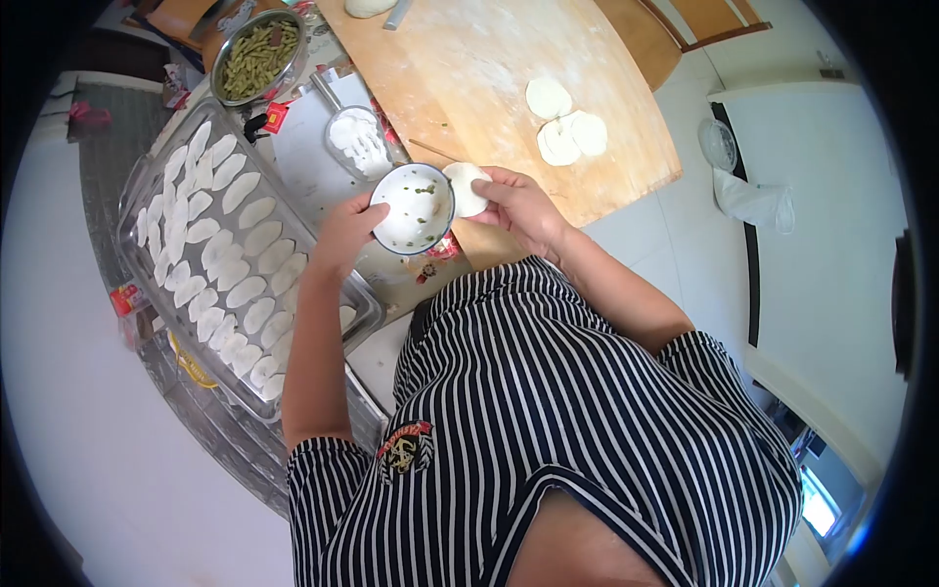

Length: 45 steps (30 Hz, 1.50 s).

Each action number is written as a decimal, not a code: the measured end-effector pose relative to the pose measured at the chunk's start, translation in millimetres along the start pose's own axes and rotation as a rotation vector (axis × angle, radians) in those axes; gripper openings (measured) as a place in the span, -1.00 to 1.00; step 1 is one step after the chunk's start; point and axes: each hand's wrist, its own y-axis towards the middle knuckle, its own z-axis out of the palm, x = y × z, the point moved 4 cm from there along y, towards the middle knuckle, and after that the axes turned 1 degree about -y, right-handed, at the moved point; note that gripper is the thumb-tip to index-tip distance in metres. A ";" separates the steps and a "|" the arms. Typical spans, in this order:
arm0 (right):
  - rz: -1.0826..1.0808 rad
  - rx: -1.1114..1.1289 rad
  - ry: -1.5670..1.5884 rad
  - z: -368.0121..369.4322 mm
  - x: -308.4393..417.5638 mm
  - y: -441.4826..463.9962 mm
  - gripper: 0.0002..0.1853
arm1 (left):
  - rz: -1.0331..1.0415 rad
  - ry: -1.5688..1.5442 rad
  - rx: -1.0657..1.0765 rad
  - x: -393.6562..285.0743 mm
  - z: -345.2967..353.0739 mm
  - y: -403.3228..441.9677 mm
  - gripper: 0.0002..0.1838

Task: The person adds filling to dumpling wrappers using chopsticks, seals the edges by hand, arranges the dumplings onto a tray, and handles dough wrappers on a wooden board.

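Observation:
My left hand [345,233] grips a white bowl [395,227] with a dark blue rim, the thumb over its edge. Scattered green bits cling to the inside of the bowl, which is tipped toward me. Right beside the rim, my right hand [518,205] pinches a round dough wrapper [462,182] between thumb and fingers. Part of the wrapper is hidden by the thumb. Just beyond the hands lies a thin wooden stick [433,150] at the edge of the floured wooden board [469,88].
Several dough wrappers [559,145] lie on the board at right. On the left, a large clear-walled tray [132,210] holds rows of dumplings [220,245]. A scoop of white flour [357,135] sits behind the bowl. A metal basin [219,86] of green pieces stands at the far left.

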 end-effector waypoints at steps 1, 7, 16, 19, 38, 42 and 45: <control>0.023 0.048 0.073 8.7 0.8 -2.6 -0.66 | 0.007 -0.004 -0.010 0.7 1.5 -3.8 -0.65; 0.096 0.095 0.137 40.0 8.3 -14.7 -0.67 | 0.047 -0.666 -0.012 3.9 28.8 -24.8 -0.48; -0.298 -0.029 -0.219 54.3 35.7 -14.0 -0.68 | 0.124 -0.639 -0.031 -23.5 16.3 -65.4 -0.33; -1.309 0.208 -1.201 106.0 75.7 -46.8 -0.59 | 0.117 -0.560 0.030 -32.4 11.1 -66.3 -0.32; -1.551 1.208 -1.987 149.9 44.7 -42.3 -0.56 | 0.029 0.046 -0.006 -30.1 3.9 -78.8 -0.14; -1.618 1.330 -1.681 139.6 36.3 -38.3 -0.64 | 0.024 0.074 -0.008 -24.1 5.3 -78.7 -0.15; -1.487 1.298 -1.786 124.9 33.0 -30.2 -0.52 | 0.036 0.095 -0.036 -26.4 3.6 -81.7 -0.17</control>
